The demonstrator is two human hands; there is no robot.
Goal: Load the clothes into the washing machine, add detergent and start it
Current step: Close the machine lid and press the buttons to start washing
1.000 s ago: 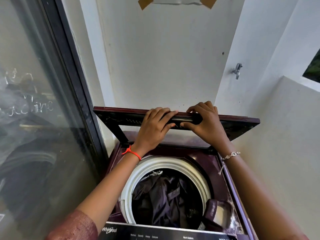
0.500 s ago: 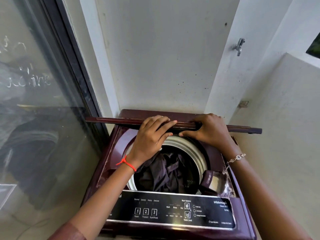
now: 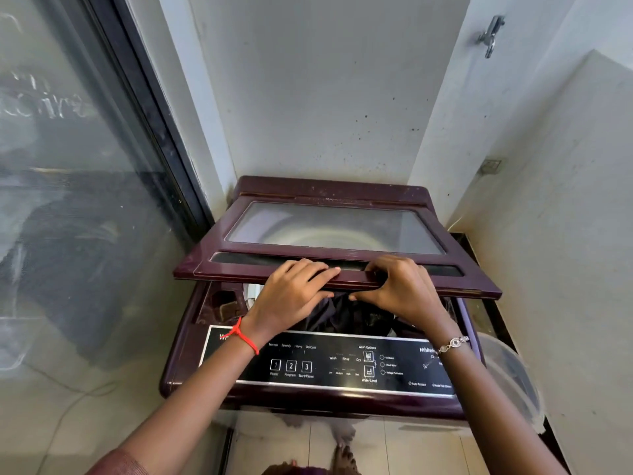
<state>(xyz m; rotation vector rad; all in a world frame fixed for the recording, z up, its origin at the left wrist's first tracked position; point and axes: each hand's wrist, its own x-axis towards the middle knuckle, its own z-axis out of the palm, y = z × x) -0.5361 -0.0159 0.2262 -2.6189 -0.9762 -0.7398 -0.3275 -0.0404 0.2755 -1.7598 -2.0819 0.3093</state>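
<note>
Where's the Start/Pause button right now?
Head view, lower centre: Start/Pause button sits on the left half of the black control panel, immediately right of the Program button.

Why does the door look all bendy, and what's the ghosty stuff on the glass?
Head view: the wide-angle lens bows the straight door frame; the glass door shows hazy reflections, not things in front of it; the lid has pale glare on its window; the control panel print is sharp.

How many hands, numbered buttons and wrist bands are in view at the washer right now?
Hands gripping the lid: 2 (left hand, right hand)
Numbered buttons: 3 (button 1, button 2, button 3)
Wrist bands: 2 (red thread, bracelet)
Total: 7
</note>
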